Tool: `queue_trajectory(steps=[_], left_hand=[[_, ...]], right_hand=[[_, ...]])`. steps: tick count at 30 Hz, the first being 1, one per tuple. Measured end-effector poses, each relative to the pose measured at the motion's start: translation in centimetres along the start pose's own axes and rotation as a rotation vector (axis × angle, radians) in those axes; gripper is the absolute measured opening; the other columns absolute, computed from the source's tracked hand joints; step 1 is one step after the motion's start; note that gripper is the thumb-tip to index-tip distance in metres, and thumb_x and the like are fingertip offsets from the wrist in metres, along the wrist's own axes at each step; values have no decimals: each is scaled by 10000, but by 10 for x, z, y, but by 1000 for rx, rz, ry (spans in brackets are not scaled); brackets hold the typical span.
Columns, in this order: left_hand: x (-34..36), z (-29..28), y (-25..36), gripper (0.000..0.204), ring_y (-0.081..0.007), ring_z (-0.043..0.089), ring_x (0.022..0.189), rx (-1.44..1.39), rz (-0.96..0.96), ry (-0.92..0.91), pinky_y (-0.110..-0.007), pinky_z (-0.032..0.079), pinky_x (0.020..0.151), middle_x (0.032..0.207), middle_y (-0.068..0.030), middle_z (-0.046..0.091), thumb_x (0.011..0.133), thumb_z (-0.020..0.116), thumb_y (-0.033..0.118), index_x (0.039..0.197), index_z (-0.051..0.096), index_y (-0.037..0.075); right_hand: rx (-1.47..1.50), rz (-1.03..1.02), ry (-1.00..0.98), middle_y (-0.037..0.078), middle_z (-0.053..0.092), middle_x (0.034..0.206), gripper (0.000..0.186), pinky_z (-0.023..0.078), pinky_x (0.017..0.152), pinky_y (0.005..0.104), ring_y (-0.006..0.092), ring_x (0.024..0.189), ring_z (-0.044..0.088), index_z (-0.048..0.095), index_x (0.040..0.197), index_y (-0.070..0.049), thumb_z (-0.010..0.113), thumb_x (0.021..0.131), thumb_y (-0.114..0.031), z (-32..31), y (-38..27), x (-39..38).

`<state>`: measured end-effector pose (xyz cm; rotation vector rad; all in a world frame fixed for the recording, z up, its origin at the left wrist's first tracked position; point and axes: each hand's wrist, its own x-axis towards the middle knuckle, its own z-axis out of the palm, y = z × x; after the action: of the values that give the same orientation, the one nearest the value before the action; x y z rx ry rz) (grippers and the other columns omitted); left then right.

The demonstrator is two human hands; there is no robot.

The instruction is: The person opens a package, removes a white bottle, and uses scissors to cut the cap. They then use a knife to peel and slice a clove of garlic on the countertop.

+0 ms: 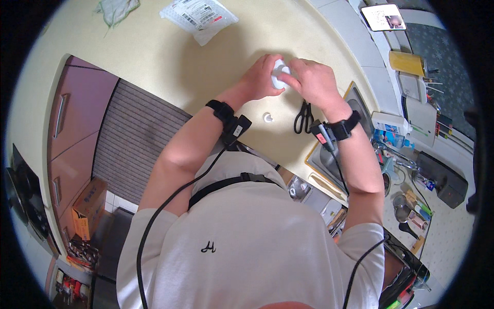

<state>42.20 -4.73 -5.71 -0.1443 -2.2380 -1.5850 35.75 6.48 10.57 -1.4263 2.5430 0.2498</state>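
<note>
At the left, a white, crinkled plastic package with a printed label point(199, 19) is lying on the cream counter point(206, 72). Your left hand point(260, 77) is curling its fingers around a small, rounded white object point(278, 67). Nearer you, a tiny white piece point(267, 118) is lying loose, so the work seems unfinished. Black-handled scissors point(305, 110) are resting unused. Your right hand point(313, 81) is laying its thumb over the object; whether its other fingers are gripping, you cannot tell.

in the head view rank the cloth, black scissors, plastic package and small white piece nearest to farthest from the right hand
1. black scissors: just below the right hand
2. small white piece: left of the scissors
3. plastic package: upper left
4. cloth: farther left, past the package
</note>
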Motion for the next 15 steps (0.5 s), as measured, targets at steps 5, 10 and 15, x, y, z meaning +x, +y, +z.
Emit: queue_trajectory(steps=[5, 10, 15], left_hand=[[0, 1, 0, 812, -379, 507, 1092, 14, 12, 15, -447, 431, 936, 1171, -192, 513, 597, 823, 212, 1260, 386, 42], [0, 1, 2, 797, -374, 508, 1080, -7, -1, 17, -444, 431, 927, 1170, -190, 518, 595, 818, 201, 1249, 393, 42], [1, 0, 0, 785, -378, 515, 1065, -13, 33, 13, -439, 436, 919, 1158, -191, 523, 594, 815, 201, 1243, 401, 50]], right_hand=[[83, -207, 189, 105, 647, 912, 262, 518, 610, 372, 265, 794, 646, 595, 989, -84, 646, 826, -284, 6, 5, -3], [-35, -50, 93, 96, 642, 881, 263, 520, 623, 375, 273, 794, 644, 591, 1042, -89, 635, 827, -235, 15, 0, -2], [-14, -183, 201, 91, 647, 894, 289, 523, 643, 361, 259, 809, 647, 587, 1033, -68, 632, 824, -263, 6, 0, -5]])
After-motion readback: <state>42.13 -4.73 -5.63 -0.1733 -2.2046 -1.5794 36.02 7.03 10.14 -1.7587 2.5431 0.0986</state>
